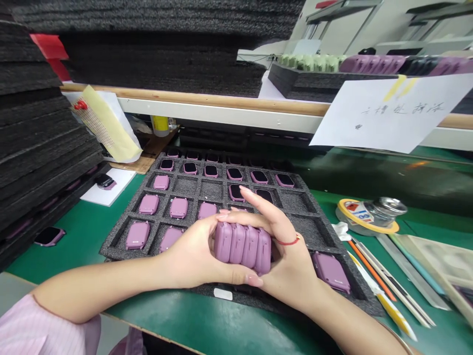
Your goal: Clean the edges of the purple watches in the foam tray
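Row of four mauve smartwatch cases (242, 248) gripped between closed left hand (188, 251) and closed right hand (284, 261); row's long axis crosswise, equally near both palms, over the foam tray (321, 231).

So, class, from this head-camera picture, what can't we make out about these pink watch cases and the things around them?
Head view:
- Undersides of the four pink watch cases: hidden by the left hand and right hand.
- Foam tray cells beneath them: hidden by both hands.
- Writing on the paper sign: blurred.
- Label on the metal tin: too small.
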Available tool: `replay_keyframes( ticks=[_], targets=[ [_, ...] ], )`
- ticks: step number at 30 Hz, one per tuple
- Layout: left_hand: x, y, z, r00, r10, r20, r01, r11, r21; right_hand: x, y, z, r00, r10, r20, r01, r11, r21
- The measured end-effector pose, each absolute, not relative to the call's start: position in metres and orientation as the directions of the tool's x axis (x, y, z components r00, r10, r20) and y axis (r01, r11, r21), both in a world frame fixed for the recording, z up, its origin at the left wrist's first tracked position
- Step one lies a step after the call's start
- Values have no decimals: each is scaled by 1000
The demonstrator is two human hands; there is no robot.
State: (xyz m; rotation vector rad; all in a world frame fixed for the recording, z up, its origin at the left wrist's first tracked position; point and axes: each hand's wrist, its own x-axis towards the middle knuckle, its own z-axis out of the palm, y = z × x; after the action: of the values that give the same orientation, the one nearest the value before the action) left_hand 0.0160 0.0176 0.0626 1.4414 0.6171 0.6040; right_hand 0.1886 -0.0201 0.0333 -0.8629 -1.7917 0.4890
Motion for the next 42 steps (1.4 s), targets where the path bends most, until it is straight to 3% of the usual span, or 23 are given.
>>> replay_keyframes(
  ticks=[13, 17, 21, 23, 25, 29, 32, 42],
  targets=[
    [15, 14, 60, 740, 673, 3, -82, 86, 993, 188, -21, 34, -226, 731, 643, 334, 679, -654],
    [17, 15, 57, 749, 662, 32, -142, 113, 983, 189, -21, 34, -331, 695, 638, 358, 719, -596],
    [16, 11, 54, 664, 746, 56, -63, -18, 998, 190, -21, 38, -447, 609, 656, 401, 791, -462],
    [13, 9, 54, 627, 775, 82, -5, -102, 995, 191, -22, 40, -427, 628, 650, 370, 777, -508],
    [11, 7, 54, 622, 769, 144, 21, -200, 980, 192, -23, 43, -364, 710, 603, 309, 703, -641],
    [9, 8, 54, 640, 680, 358, -53, -426, 903, 193, -21, 47, -336, 809, 482, 248, 570, -784],
    [10, 10, 53, 637, 631, 443, -116, -490, 864, 190, -19, 47, -326, 821, 468, 276, 556, -784],
    [12, 11, 48, 630, 628, 456, -116, -505, 855, 187, -18, 46, -322, 820, 473, 321, 565, -760]
  ],
)
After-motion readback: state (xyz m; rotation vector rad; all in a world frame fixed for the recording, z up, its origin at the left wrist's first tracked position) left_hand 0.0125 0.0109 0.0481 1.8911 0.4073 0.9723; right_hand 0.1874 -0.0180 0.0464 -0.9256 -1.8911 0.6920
